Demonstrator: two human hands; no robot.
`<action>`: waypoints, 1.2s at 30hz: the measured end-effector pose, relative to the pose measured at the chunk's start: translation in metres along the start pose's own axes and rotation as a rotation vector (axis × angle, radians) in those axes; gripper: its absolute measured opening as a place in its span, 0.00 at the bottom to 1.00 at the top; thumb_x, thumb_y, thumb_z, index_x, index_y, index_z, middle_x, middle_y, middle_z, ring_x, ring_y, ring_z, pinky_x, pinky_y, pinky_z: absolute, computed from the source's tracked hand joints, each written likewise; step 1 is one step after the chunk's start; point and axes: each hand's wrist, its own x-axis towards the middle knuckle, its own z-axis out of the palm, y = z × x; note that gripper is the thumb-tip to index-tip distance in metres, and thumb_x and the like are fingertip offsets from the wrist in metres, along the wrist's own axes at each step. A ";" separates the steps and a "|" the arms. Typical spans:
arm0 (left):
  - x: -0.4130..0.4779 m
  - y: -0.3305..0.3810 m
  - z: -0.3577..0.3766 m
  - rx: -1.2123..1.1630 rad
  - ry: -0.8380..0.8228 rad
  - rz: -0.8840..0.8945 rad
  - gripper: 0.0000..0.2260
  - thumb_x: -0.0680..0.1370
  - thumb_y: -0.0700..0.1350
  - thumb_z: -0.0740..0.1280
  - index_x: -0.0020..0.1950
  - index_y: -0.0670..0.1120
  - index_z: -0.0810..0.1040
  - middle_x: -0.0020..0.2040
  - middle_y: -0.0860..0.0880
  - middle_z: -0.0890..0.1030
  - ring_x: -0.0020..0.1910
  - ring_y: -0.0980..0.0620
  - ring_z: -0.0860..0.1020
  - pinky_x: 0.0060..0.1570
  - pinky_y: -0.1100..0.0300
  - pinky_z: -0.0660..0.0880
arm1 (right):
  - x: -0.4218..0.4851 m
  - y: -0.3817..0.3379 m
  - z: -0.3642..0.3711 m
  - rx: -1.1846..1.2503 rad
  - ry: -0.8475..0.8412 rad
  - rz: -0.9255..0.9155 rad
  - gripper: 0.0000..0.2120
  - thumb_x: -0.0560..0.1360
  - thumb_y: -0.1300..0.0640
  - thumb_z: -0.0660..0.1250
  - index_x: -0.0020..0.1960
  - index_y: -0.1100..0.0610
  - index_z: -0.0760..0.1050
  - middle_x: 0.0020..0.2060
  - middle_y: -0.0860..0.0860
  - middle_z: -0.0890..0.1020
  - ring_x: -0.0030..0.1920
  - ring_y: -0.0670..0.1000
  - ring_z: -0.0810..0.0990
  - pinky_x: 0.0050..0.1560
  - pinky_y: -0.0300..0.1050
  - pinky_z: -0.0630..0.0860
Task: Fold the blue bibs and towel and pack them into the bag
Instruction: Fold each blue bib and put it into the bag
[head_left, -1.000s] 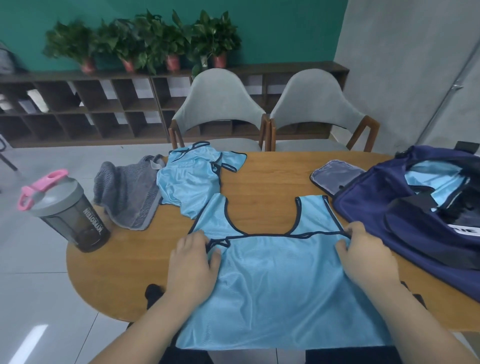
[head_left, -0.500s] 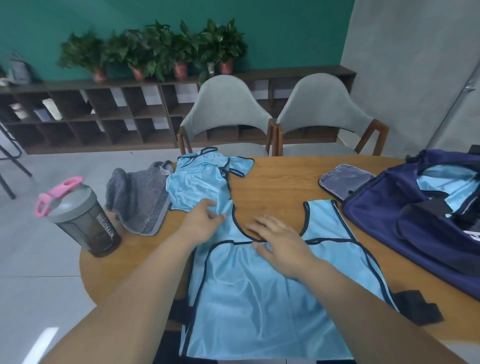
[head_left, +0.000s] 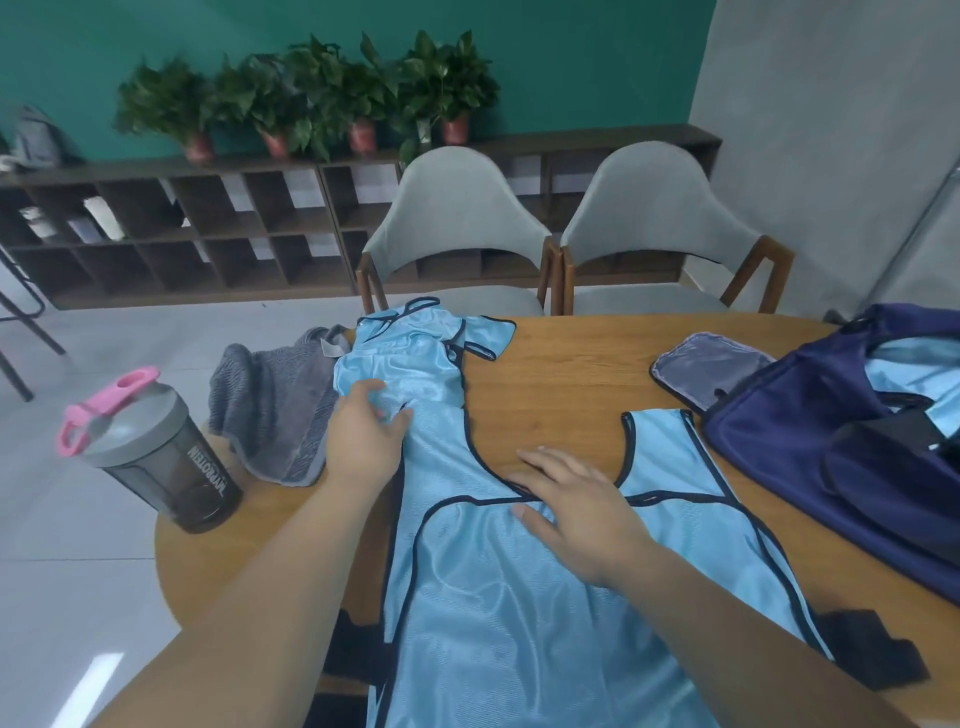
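Note:
A light blue bib (head_left: 498, 613) with dark trim lies flat on the wooden table (head_left: 561, 374), its lower part hanging over the near edge. My left hand (head_left: 363, 436) holds the top of its left shoulder strap, where it meets a second, crumpled blue bib (head_left: 410, 348). My right hand (head_left: 576, 509) presses flat on the neckline, fingers straight. A grey towel (head_left: 275, 410) lies bunched at the left. The navy bag (head_left: 779, 447) stands open at the right with a folded blue bib (head_left: 914, 374) inside.
A grey shaker bottle (head_left: 161, 457) with a pink lid stands at the table's left edge. A grey mesh flap (head_left: 711, 369) lies beside the bag. Black straps (head_left: 872, 649) trail at the near right. Two grey chairs (head_left: 457, 228) stand behind the table.
My hands left the bib's two sides. The left one went up to the left shoulder strap and the right one moved to the middle of the neckline.

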 end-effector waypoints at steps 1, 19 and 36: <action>-0.004 0.002 -0.001 0.043 0.059 0.040 0.18 0.80 0.51 0.73 0.68 0.50 0.75 0.55 0.47 0.77 0.44 0.49 0.78 0.44 0.54 0.73 | 0.000 0.000 0.000 0.004 0.004 0.000 0.26 0.85 0.33 0.48 0.80 0.37 0.62 0.81 0.36 0.58 0.82 0.42 0.50 0.80 0.44 0.48; -0.090 -0.013 0.026 0.210 -0.329 0.750 0.15 0.84 0.58 0.64 0.66 0.52 0.79 0.60 0.59 0.75 0.60 0.55 0.74 0.63 0.53 0.74 | -0.002 0.088 -0.024 -0.091 0.120 0.550 0.32 0.84 0.37 0.57 0.82 0.54 0.63 0.80 0.55 0.65 0.81 0.58 0.60 0.80 0.55 0.59; -0.093 -0.019 0.013 0.302 -0.321 0.800 0.17 0.83 0.62 0.64 0.65 0.53 0.79 0.61 0.60 0.74 0.59 0.57 0.73 0.62 0.56 0.73 | -0.003 0.068 -0.042 -0.274 -0.067 0.604 0.37 0.81 0.27 0.40 0.85 0.42 0.47 0.85 0.58 0.43 0.83 0.64 0.39 0.82 0.61 0.47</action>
